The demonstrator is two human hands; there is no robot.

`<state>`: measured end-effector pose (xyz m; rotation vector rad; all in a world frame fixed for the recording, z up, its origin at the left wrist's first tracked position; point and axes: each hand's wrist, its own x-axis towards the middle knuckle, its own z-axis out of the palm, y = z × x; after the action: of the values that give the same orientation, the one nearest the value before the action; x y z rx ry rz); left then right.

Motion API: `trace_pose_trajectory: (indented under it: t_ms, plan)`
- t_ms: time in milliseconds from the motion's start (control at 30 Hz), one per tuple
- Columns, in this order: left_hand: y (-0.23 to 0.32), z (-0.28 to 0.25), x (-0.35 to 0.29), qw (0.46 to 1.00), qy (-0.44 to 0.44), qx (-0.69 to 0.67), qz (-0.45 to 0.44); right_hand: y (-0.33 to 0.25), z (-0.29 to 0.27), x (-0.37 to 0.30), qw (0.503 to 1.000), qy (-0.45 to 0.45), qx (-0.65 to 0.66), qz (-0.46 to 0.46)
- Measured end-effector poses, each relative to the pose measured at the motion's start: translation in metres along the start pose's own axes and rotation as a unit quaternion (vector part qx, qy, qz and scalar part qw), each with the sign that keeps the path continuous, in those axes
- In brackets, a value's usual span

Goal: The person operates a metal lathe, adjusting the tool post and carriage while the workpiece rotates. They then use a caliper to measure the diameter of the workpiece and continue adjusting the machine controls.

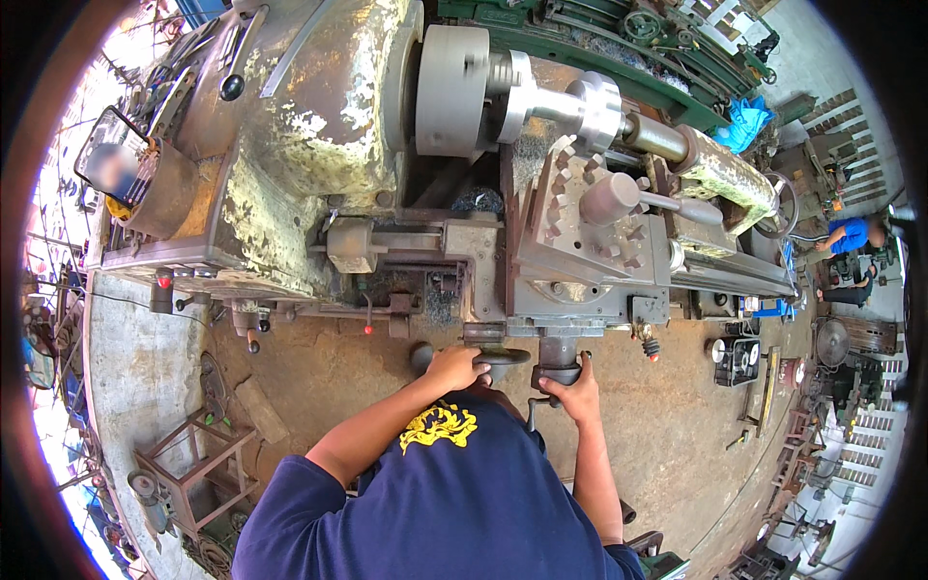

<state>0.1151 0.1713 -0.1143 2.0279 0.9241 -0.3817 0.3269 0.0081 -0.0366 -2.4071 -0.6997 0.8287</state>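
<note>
I stand at a large worn lathe. My left hand (456, 369) is closed round the rim of the dark carriage handwheel (505, 356) on the apron. A short way to its right, my right hand (577, 390) grips the cross-slide handle (555, 373), fingers wrapped at its dial and crank. Above them sits the square tool post (580, 208), with several clamping bolts and a long lever. Behind it, a shiny turned metal workpiece (556, 104) with wide flanges runs from the grey chuck (452, 92) to the tailstock (730, 179).
The headstock (319, 126) with peeling paint fills the upper left. A bucket (164, 193) stands on its left end. A green machine (599, 58) lies beyond. A metal frame stand (198, 469) is on the floor at lower left. Another person in blue (849, 235) is at far right.
</note>
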Motion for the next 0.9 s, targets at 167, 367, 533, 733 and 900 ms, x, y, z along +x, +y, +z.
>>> trace_pose_trajectory:
  t_ms: [167,367,533,733,900]
  plan:
    - [0.000,0.000,0.000,1.000,0.005,0.006,0.002,0.007,0.000,0.004,1.000,0.001,0.004,-0.008]
    - [-0.005,0.008,0.004,0.999,0.035,-0.003,0.010,0.012,-0.001,0.007,0.999,-0.023,0.030,-0.009]
    - [-0.007,0.011,0.004,0.999,0.040,-0.009,0.013,0.016,-0.002,0.010,0.996,-0.044,0.071,-0.014]
    - [-0.003,0.006,0.001,0.999,0.030,-0.010,0.006,0.021,-0.002,0.013,0.993,-0.061,0.095,-0.015]
    - [-0.002,0.006,0.000,0.999,0.045,-0.014,0.004,0.024,-0.001,0.015,0.989,-0.072,0.129,-0.016]
